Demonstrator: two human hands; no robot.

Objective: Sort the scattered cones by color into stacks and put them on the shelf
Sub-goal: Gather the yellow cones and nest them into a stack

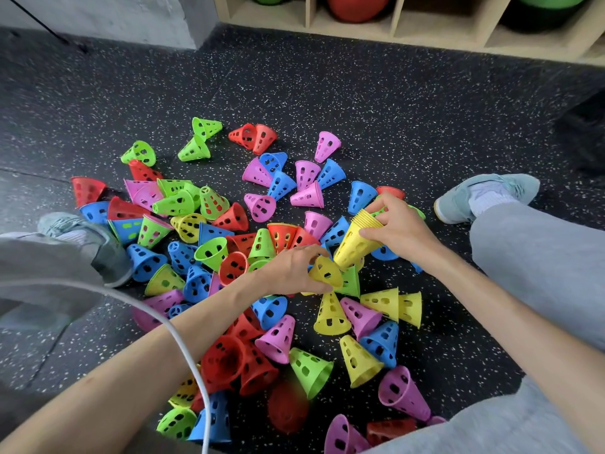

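Note:
Many perforated plastic cones in red, blue, green, pink and yellow lie scattered on the dark speckled floor (376, 103). My right hand (397, 226) grips a nested stack of yellow cones (355, 244), tilted with its wide end toward my left. My left hand (294, 267) holds a single yellow cone (325, 273) just below the stack's open end, close to it. More loose yellow cones (332, 314) lie in front of my hands. The wooden shelf (402, 36) stands at the far edge of the floor.
Large red (357, 6) and green balls (553, 1) sit in the shelf's compartments. My legs in grey trousers and pale shoes (484, 194) flank the pile on both sides. A white cable (183, 342) curves across the lower left. A grey wall corner (193, 21) stands at upper left.

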